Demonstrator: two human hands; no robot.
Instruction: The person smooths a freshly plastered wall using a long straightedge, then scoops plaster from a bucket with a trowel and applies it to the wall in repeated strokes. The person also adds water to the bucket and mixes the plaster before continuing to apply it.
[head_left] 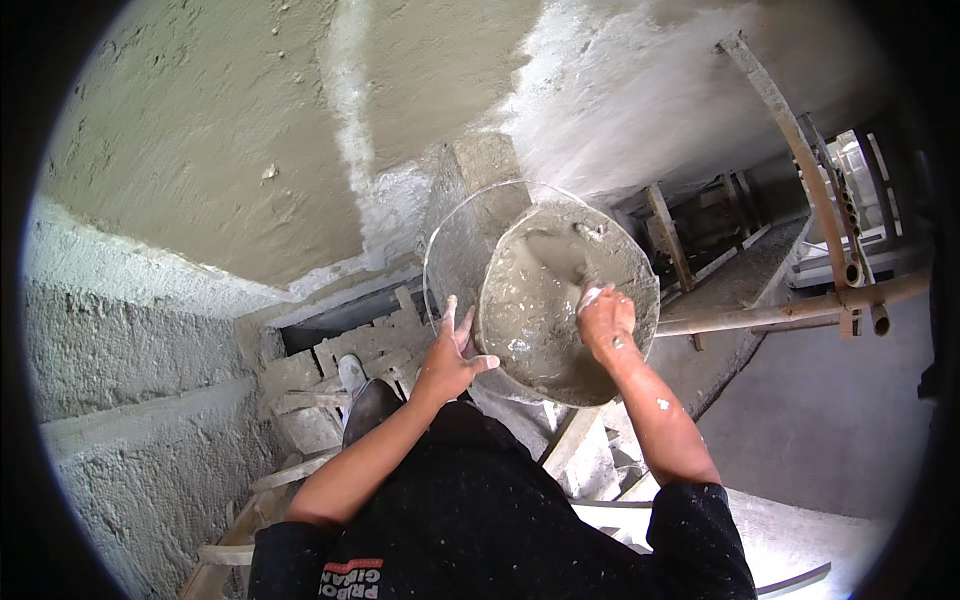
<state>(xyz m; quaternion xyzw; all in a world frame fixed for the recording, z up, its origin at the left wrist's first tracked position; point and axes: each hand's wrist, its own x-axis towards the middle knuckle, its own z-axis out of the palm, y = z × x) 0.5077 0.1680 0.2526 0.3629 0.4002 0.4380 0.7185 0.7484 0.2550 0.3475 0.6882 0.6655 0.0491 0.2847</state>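
Note:
A bucket of wet grey cement mix sits in front of my body, with a thin, pale hoop arching around its upper left. My left hand is at the bucket's left side, fingers spread and thumb stretched toward the rim. My right hand is closed inside the bucket's right part, low over the mix. What its fingers grip is mostly hidden in them and the mix.
A plastered wall fills the upper left, above a rough ledge. My booted foot is on rough, mortar-covered boards. Bamboo poles and upright timbers stand at the right, with a grey surface below them.

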